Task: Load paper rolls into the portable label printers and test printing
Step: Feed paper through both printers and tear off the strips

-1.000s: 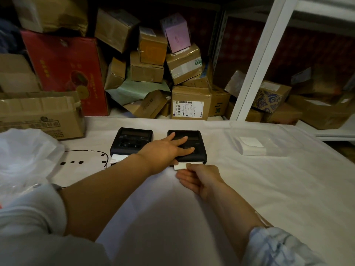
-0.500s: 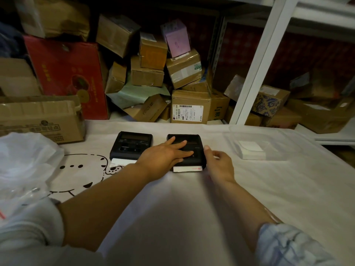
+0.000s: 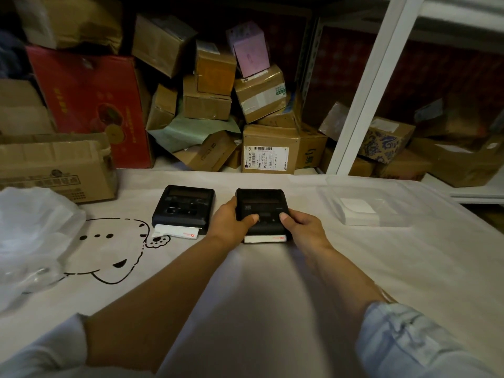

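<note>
A person grips the right-hand label printer (image 3: 260,211) from both sides on a white-covered table (image 3: 354,268), the left hand (image 3: 231,222) curled round its left edge with the thumb laid on the top panel, the right hand (image 3: 302,225) wrapped round its right edge with the thumb pressing near the buttons. A white paper strip (image 3: 265,238) with a red mark juts from the printer's near edge, between the two wrists. Just beside it to the left, apart from both hands, sits a second black printer (image 3: 184,207), its own printed label (image 3: 177,231) lying out on the cloth and touching a black cartoon drawing (image 3: 109,255) on the cover. To the right, well apart from the hands, a stack of white labels (image 3: 360,211) rests inside a clear plastic tray (image 3: 392,203). A crumpled translucent plastic bag (image 3: 32,236) crowds the table's left edge, with a taped cardboard carton (image 3: 54,170) standing behind it. Beyond the table's far edge, a heap of brown parcels (image 3: 218,99), a red gift box (image 3: 90,105) and a pink box (image 3: 249,49) pile against the dark wall, and a white shelf post (image 3: 365,105) slants up at right, with more cartons behind it.
</note>
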The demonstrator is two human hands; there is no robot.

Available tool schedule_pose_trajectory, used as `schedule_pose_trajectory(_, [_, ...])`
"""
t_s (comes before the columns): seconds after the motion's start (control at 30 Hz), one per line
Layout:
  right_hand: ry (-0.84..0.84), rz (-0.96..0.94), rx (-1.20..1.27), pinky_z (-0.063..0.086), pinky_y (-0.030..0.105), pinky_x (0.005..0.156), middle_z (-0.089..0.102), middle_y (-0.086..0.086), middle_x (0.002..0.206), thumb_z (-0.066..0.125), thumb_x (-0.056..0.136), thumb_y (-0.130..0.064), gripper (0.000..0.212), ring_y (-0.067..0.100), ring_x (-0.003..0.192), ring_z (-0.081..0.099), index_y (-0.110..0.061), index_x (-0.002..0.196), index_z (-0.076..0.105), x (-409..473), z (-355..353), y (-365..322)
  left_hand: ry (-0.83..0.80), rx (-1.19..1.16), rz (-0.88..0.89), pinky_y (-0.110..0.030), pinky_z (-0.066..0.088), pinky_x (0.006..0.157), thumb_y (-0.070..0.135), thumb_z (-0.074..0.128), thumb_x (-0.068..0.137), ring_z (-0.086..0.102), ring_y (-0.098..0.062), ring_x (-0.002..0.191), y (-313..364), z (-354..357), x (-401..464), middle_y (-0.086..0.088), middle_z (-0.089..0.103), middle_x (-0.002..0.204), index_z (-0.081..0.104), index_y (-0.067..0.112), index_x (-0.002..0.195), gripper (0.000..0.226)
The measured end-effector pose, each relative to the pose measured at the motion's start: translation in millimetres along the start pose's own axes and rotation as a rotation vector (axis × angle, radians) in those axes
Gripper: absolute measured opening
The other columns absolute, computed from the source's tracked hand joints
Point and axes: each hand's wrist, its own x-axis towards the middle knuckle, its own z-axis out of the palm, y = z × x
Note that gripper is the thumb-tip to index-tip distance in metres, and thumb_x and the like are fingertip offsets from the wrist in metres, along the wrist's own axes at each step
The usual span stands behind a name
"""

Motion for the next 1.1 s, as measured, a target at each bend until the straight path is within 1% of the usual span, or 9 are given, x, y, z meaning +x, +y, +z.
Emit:
schedule_pose_trajectory(0.07, [0.003,-0.003,0.020,0.045,0.028,0.086,0.065,0.007,0.111,0.052,0.097,-0.020,0.031,0.020,0.098,0.059,-0.012,0.126,0.061,2,0,2,0.002,-0.023,-0.011,-0.044,0.040,0.109,0.016,0.060,0.090,0.047,-0.028,0.129,2,0,-1,-0.010,0.051,0.138,0.039,0.014,0.140,0.054])
schedule_pose_trajectory(0.23, [-0.010,-0.011,0.044,0.046,0.028,0.085,0.064,0.007,0.110,0.052,0.098,-0.020,0.031,0.020,0.097,0.059,-0.012,0.126,0.060,3,0,4,-0.016,-0.112,-0.029,-0.038,0.041,0.104,0.012,0.057,0.092,0.049,-0.026,0.127,3,-3,-5,-0.010,0.052,0.136,0.041,0.013,0.139,0.050])
schedule_pose_trajectory(0.37, [-0.031,0.027,0.069,0.048,0.032,0.092,0.065,0.008,0.113,0.053,0.097,-0.022,0.030,0.023,0.103,0.061,-0.014,0.125,0.061,5,-2,3,-0.017,-0.193,-0.042,-0.035,0.041,0.101,0.014,0.049,0.096,0.052,-0.025,0.122,1,-4,-9,-0.011,0.054,0.133,0.042,0.014,0.139,0.043])
schedule_pose_trajectory(0.47, [-0.036,0.015,0.073,0.048,0.029,0.087,0.065,0.006,0.108,0.052,0.097,-0.022,0.029,0.021,0.100,0.061,-0.014,0.124,0.061,6,-2,4,-0.008,-0.203,-0.041,-0.034,0.041,0.100,0.013,0.048,0.097,0.052,-0.025,0.122,2,-3,-8,-0.011,0.054,0.133,0.043,0.012,0.138,0.042])
schedule_pose_trajectory(0.6, [-0.031,-0.003,0.075,0.049,0.033,0.093,0.065,0.008,0.110,0.052,0.098,-0.022,0.029,0.022,0.102,0.062,-0.014,0.124,0.061,6,-1,6,-0.014,-0.198,-0.046,-0.034,0.041,0.101,0.012,0.049,0.096,0.051,-0.025,0.123,4,-4,-8,-0.011,0.054,0.134,0.043,0.011,0.138,0.043])
schedule_pose_trajectory(0.67, [-0.035,-0.006,0.082,0.050,0.029,0.087,0.065,0.007,0.107,0.052,0.098,-0.022,0.030,0.020,0.097,0.062,-0.013,0.124,0.061,5,-1,6,-0.016,-0.182,-0.048,-0.036,0.040,0.103,0.012,0.050,0.096,0.051,-0.026,0.124,4,-5,-8,-0.011,0.054,0.134,0.043,0.010,0.138,0.043])
schedule_pose_trajectory(0.8, [-0.020,-0.006,0.107,0.044,0.017,0.064,0.063,0.005,0.100,0.050,0.098,-0.019,0.028,0.009,0.078,0.058,-0.011,0.124,0.060,2,2,3,-0.004,-0.108,-0.064,-0.041,0.040,0.107,0.013,0.052,0.095,0.050,-0.029,0.125,8,-4,-6,-0.013,0.054,0.133,0.045,0.010,0.136,0.042])
schedule_pose_trajectory(0.97, [-0.031,0.013,0.064,0.042,0.020,0.065,0.063,0.005,0.102,0.048,0.099,-0.022,0.029,0.006,0.076,0.054,-0.011,0.123,0.060,-1,0,2,-0.003,-0.037,-0.055,-0.038,0.040,0.104,0.018,0.051,0.096,0.051,-0.028,0.123,6,-2,-12,-0.014,0.055,0.131,0.048,0.009,0.134,0.039])
schedule_pose_trajectory(1.1, [-0.078,0.017,0.061,0.041,0.017,0.061,0.062,0.002,0.098,0.050,0.098,-0.021,0.029,0.007,0.079,0.055,-0.012,0.124,0.060,-5,-4,1,-0.022,-0.016,-0.056,-0.036,0.039,0.105,0.015,0.054,0.094,0.049,-0.027,0.126,7,-4,-15,-0.012,0.054,0.133,0.047,0.010,0.135,0.042])
